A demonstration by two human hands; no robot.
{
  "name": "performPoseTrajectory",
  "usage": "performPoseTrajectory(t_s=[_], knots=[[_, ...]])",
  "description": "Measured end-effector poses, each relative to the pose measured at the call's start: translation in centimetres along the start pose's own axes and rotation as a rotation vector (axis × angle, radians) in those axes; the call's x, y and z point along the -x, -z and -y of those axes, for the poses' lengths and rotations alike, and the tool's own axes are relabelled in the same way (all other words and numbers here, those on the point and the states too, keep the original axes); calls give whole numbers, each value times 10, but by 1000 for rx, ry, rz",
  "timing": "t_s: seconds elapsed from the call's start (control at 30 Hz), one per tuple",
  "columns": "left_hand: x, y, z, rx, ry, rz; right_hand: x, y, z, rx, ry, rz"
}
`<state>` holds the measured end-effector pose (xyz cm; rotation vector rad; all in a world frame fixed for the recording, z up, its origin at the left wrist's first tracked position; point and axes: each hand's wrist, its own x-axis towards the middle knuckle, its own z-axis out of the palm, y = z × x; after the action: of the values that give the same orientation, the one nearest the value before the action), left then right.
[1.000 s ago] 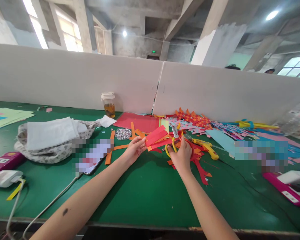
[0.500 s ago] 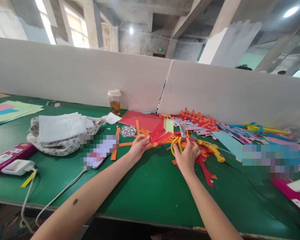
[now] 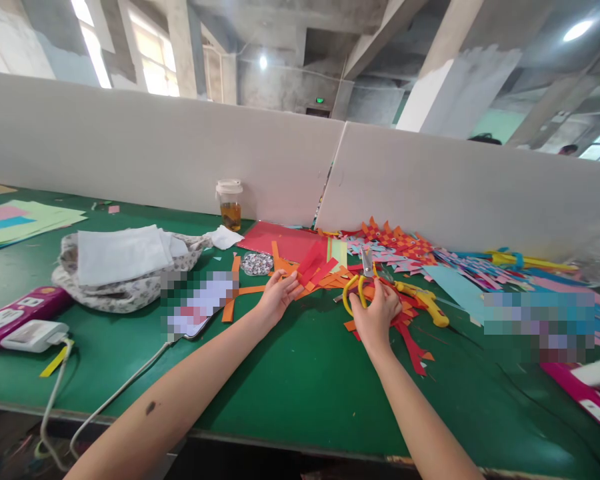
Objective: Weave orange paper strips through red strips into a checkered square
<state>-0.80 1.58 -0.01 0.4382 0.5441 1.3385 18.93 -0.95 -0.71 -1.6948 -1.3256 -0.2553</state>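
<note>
Between the fingertips of my left hand [image 3: 279,295] are red paper strips [image 3: 316,265], fanned out and pointing up to the right. Orange paper strips [image 3: 325,283] lie just behind and below them. My right hand [image 3: 379,309] is closed on a pair of scissors [image 3: 366,265] with yellow handles, its metal blades pointing away from me. The blades stand to the right of the red strips, apart from them. Under and beside my right hand lie loose red and orange paper scraps [image 3: 411,330]. A yellow glue gun [image 3: 433,308] rests right of that hand.
Behind my hands lie a red sheet [image 3: 280,241] and a pile of woven paper pieces [image 3: 397,239]. To the left are a phone [image 3: 205,308] on a cable, a cloth bag [image 3: 125,293], a drink cup [image 3: 229,203] and a power strip [image 3: 25,310]. A partition [image 3: 180,153] borders the table.
The red strips in my left hand have tilted and drawn closer together. My right hand with the scissors has barely moved.
</note>
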Motion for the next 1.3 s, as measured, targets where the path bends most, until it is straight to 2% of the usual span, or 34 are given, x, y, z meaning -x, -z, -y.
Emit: performPoseTrajectory(t_s=[0.13,0.23,0.3,0.37,0.47,0.53,0.67,0.77,0.93,1.13,1.3], knots=[[1,0,-1,2,-1,15,-1,1,1,-60,25,-2],[1,0,-1,6,-7,23,-2,6,5,-191,66,-23],[2,0,-1,-6,-3,24,-2,8,10,-275,106,16],[3,-2,-1,-27,3,32,2,10,16,-350,110,204],[6,-4,-1,-51,15,77,11,11,26,-471,75,594],[9,-6,0,-57,33,132,16,12,33,-527,76,701],[15,-9,3,-79,79,222,16,16,38,-564,79,681],[18,-11,6,-124,61,216,12,16,36,-578,36,602],[20,-12,10,-223,20,188,9,13,30,-682,-116,535],[25,-14,13,-411,3,193,10,19,34,-649,-63,589],[28,-15,17,-504,-41,217,11,22,37,-688,-81,551]])
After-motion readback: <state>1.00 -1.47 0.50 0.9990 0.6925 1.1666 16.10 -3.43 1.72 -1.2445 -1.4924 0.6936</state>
